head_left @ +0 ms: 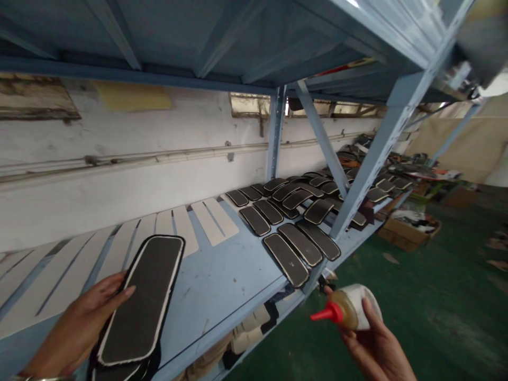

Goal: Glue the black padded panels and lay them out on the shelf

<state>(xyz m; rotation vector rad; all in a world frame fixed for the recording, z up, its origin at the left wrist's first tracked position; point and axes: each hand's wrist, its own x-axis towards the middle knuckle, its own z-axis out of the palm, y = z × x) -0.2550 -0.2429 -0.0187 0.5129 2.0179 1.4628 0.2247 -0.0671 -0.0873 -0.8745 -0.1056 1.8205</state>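
Observation:
On the left, my left hand (85,320) grips the side of a long dark pad (145,296) with rounded corners, a pale line round its rim and a black edge, thumb on top. At least one similar pad shows beneath it at the bottom of the view. My right hand (375,341) is wrapped round a squeeze bottle (350,309) with a red pointed nozzle, tilted to the left over the floor. The bottle holds something yellowish-brown and has a whitish coating on its side.
A blue metal shelf (222,275) bears white strips (214,219) along the wall and many dark pads (286,259) to the right. A slanted blue post (373,153) and an upper shelf (166,37) frame the space. A cardboard box (400,233) stands on the green floor.

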